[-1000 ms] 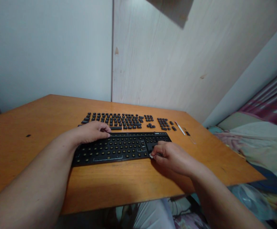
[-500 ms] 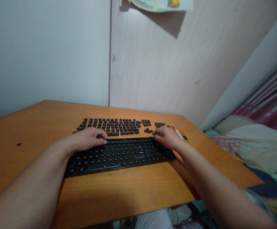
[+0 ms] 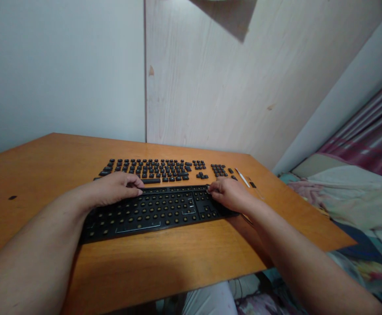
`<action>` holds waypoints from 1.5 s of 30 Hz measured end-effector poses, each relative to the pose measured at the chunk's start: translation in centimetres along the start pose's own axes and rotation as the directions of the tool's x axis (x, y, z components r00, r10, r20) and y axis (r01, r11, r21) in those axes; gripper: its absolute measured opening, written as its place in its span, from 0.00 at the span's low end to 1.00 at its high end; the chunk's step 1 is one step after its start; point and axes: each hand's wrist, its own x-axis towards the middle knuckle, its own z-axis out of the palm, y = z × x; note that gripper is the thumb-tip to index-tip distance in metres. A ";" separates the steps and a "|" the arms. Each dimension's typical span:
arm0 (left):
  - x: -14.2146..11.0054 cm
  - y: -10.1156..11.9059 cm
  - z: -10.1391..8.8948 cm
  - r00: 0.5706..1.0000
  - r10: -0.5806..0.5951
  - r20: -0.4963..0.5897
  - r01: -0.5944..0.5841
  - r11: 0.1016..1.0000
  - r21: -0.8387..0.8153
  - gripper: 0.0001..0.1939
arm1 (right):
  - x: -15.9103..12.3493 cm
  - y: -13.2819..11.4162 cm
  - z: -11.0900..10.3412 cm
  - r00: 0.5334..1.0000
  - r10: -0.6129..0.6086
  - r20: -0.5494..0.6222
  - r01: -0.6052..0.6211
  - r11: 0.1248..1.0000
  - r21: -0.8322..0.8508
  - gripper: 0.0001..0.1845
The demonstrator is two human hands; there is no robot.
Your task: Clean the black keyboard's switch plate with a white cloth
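Observation:
A black keyboard base [image 3: 164, 225] without its keycaps lies on the wooden table, rows of small bare key posts showing. My left hand [image 3: 120, 188] rests on its upper left part, thumb on top and fingers curled around the far edge. Over the upper right part, my right hand [image 3: 225, 192] has thumb and fingers pinched together at the top row. A small pale spot shows at those fingertips, too small to name. Behind the base, loose black keycaps [image 3: 158, 168] are laid out in keyboard order, with a long spacebar [image 3: 152, 180] in front.
To the right of the keycaps lie a white pen-like stick [image 3: 242, 178] and a small dark tool [image 3: 252, 183]. A small black piece [image 3: 12, 197] lies far left on the table [image 3: 164, 267]. Walls stand behind; a bed with cloth [image 3: 335, 188] is at the right.
The view has shifted slightly, so everything sits a little further left and higher. My right fingertips have shifted slightly at the top row; my left hand keeps its place.

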 end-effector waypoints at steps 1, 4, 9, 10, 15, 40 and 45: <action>0.0 0.0 0.0 1.000 -0.002 0.000 0.002 1.000 0.002 0.22 | -0.4 -0.1 0.0 1.000 -0.004 0.005 0.004 1.000 0.007 0.14; 0.1 -0.1 0.0 1.000 -0.008 -0.003 0.008 1.000 -0.001 0.23 | -1.4 -0.1 0.1 1.000 -0.029 0.013 0.028 0.999 0.046 0.14; 0.1 0.3 0.1 1.000 -0.023 -0.009 0.023 1.000 -0.014 0.24 | -3.0 -0.1 0.3 0.999 -0.045 0.020 0.043 0.996 0.083 0.13; 0.1 0.3 0.1 1.000 -0.029 -0.010 0.029 0.999 -0.016 0.24 | -3.2 -0.1 0.3 0.999 -0.046 0.021 0.044 0.995 0.089 0.13; 0.0 0.6 0.1 1.000 -0.029 -0.005 0.029 0.999 -0.023 0.23 | -4.6 -0.3 0.4 0.998 -0.057 0.015 0.055 0.992 0.116 0.13; 0.0 0.5 0.0 1.000 -0.030 -0.002 0.030 0.998 -0.047 0.23 | -8.9 -2.2 2.1 0.990 0.062 -0.125 -0.029 0.969 0.246 0.09; 0.0 0.4 0.0 1.000 -0.025 -0.011 0.025 0.999 -0.044 0.23 | -8.4 -4.0 2.3 0.991 0.026 -0.133 0.010 0.965 0.262 0.10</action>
